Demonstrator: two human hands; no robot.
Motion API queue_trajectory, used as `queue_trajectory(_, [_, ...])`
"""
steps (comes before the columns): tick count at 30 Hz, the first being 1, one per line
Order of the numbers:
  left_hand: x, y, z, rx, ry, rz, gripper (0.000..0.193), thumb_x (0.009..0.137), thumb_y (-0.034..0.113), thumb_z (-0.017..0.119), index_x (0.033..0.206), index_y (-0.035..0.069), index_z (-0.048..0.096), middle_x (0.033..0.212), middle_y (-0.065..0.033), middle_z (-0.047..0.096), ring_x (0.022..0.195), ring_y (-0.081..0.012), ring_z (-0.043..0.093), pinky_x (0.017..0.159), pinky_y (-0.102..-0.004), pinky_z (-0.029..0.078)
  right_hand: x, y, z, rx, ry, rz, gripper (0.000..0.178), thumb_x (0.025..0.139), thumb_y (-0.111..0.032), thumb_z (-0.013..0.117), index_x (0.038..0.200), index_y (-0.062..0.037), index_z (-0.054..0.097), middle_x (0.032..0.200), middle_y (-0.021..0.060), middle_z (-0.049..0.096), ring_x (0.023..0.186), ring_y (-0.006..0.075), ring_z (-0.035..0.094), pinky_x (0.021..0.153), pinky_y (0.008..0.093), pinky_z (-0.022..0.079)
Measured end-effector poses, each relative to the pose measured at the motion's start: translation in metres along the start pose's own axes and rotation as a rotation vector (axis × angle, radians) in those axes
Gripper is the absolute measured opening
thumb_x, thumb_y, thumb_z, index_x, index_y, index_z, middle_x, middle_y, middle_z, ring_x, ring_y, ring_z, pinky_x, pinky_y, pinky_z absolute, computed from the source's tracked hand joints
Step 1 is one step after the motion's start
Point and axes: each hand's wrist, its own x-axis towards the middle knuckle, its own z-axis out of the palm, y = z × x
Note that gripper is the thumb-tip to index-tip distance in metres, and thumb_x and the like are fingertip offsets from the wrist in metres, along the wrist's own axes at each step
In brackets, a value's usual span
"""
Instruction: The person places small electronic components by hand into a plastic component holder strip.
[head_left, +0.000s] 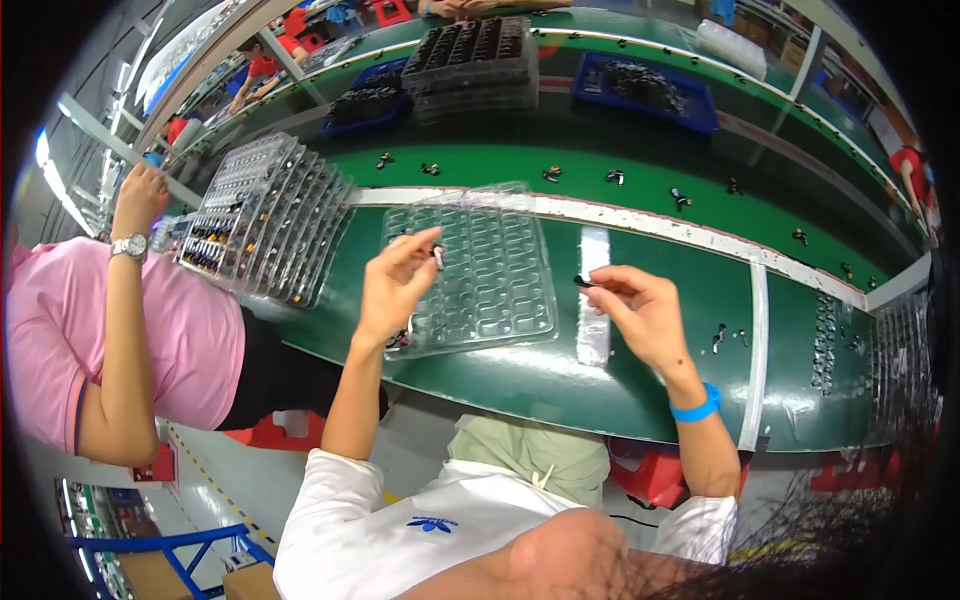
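A clear plastic blister tray (500,285) with rows of moulded pockets lies slightly turned on the green bench in front of me. Over its left side, my left hand (398,285) pinches a small black and whitish part (437,254) between thumb and fingers. A few small dark parts (399,336) sit in the tray's near left corner, partly hidden by my wrist. To the right of the tray, above a silvery strip (594,345) on the bench, my right hand (640,305) holds a small black part (582,282) at its fingertips. What exactly these parts are is too small to tell.
Small parts (615,177) lie spaced along the green conveyor belt (480,165) beyond a white rail. Stacked clear trays (270,215) stand at left beside a co-worker in a pink shirt (160,330). Farther back are blue bins (645,90) and filled trays (470,60). More parts (720,338) lie at right.
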Motion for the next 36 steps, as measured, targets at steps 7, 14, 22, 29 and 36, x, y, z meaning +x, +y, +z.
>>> queue_trajectory(7, [0.025,0.017,0.095,-0.244,-0.245,0.018,0.030,0.099,-0.004,0.062,0.128,-0.003,0.071,0.121,-0.0078,0.063,0.106,-0.0134,0.063,0.094,-0.0275,0.052,0.003,0.011,0.007,0.001,0.121,-0.209,0.014,0.095,0.005,0.070,0.108,0.0054,0.075,0.106,0.0116,0.073,0.092,0.0160,0.072,0.076,0.0263,0.059])
queue_trajectory(14, [0.013,0.000,0.129,-0.346,-0.228,-0.055,0.023,0.101,0.001,0.065,0.123,-0.004,0.073,0.117,-0.0097,0.068,0.102,-0.0151,0.066,0.090,-0.0274,0.053,0.002,0.010,0.011,-0.244,0.186,-0.459,0.017,0.088,0.005,0.077,0.104,0.0021,0.077,0.111,0.0139,0.076,0.102,0.0231,0.074,0.088,0.0325,0.060])
queue_trajectory(22, [-0.001,-0.010,0.130,-0.590,-0.215,-0.045,0.019,0.099,-0.002,0.068,0.117,-0.005,0.072,0.117,-0.0126,0.067,0.100,-0.0182,0.068,0.089,-0.0295,0.057,0.001,0.010,0.011,-0.227,0.143,-0.477,0.018,0.087,0.004,0.078,0.104,0.0023,0.078,0.104,0.0142,0.077,0.095,0.0234,0.075,0.083,0.0323,0.060])
queue_trajectory(29, [0.000,-0.002,0.126,-0.440,-0.235,0.066,0.018,0.097,-0.006,0.067,0.114,-0.005,0.072,0.117,-0.0139,0.067,0.104,-0.0192,0.067,0.091,-0.0313,0.056,0.001,0.008,0.008,-0.314,0.122,-0.538,0.018,0.085,0.003,0.079,0.103,0.0022,0.078,0.097,0.0142,0.077,0.083,0.0234,0.074,0.072,0.0318,0.059])
queue_trajectory(36, [-0.003,-0.004,0.132,-0.442,-0.190,0.148,0.027,0.089,-0.009,0.076,0.115,-0.005,0.071,0.118,-0.0148,0.067,0.106,-0.0206,0.066,0.094,-0.0332,0.056,0.000,0.007,0.011,-0.420,0.117,-0.604,0.017,0.085,0.004,0.079,0.101,0.0000,0.078,0.098,0.0123,0.075,0.081,0.0227,0.073,0.067,0.0314,0.059])
